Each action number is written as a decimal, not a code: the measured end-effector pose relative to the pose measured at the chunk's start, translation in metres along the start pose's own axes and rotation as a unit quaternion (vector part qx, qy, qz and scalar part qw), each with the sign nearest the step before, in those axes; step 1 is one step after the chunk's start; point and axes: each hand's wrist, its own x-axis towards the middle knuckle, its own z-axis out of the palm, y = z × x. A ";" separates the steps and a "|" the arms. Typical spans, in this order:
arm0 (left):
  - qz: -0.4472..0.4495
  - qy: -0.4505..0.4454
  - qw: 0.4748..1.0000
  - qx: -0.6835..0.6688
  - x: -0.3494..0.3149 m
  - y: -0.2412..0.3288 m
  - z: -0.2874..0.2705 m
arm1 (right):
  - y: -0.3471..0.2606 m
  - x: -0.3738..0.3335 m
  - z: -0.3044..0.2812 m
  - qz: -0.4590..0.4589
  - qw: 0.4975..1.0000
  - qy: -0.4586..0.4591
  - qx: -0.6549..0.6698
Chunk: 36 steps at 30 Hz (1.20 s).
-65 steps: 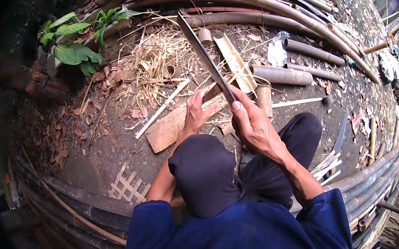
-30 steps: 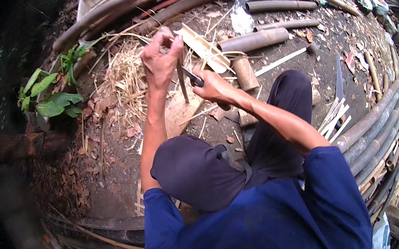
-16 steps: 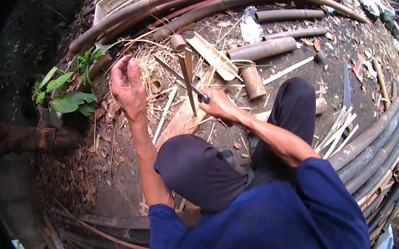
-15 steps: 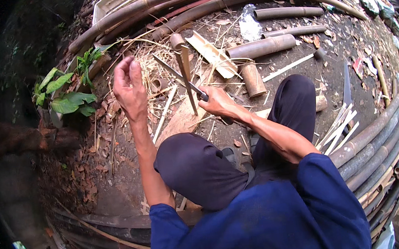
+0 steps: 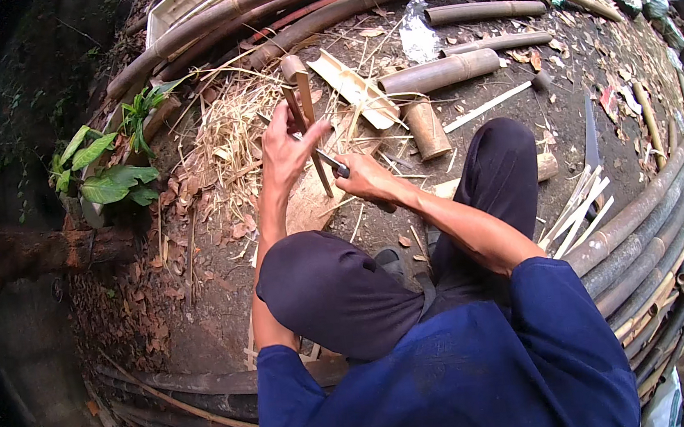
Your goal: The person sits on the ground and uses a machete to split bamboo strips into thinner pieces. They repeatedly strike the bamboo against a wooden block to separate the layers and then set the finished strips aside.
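My right hand is closed round the dark handle of a long-bladed knife. Its blade points up and left, partly hidden behind my left hand. A split bamboo strip stands nearly upright, its lower end by a wooden block; the blade crosses it. Whether the blade is in the strip I cannot tell. Beside the strip's upper part is my left hand, thumb stretched out and fingers apart, not closed on it. A paler strip and a short bamboo piece show just beyond.
Shavings litter the ground. A halved bamboo, a bamboo tube and a short section lie ahead. At right are a saw, pale strips and long poles. Plants grow left.
My left hand has moved right, from beside the shavings to the upper part of the bamboo strip. My right hand keeps its hold on the knife. The view has shifted slightly.
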 end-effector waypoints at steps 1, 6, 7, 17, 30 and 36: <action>-0.037 0.010 0.999 0.006 0.007 0.002 0.000 | -0.012 0.002 -0.008 0.056 0.997 -0.045 -0.004; -0.060 0.088 0.992 -0.069 0.026 -0.014 0.013 | -0.013 0.006 -0.003 0.000 0.992 -0.002 -0.128; -0.062 0.096 0.991 -0.065 0.025 -0.020 0.012 | -0.016 0.006 -0.004 0.005 0.989 -0.011 -0.147; 0.091 0.173 0.981 0.008 0.019 -0.040 0.016 | 0.036 -0.002 0.024 -0.024 0.977 -0.065 -0.200; 0.047 0.270 0.908 -0.317 0.008 -0.057 0.028 | 0.094 -0.027 0.043 -0.085 0.956 -0.107 -0.260; 0.014 0.436 0.825 -0.359 0.015 -0.057 -0.052 | 0.014 0.005 0.028 -0.139 0.974 0.087 -0.158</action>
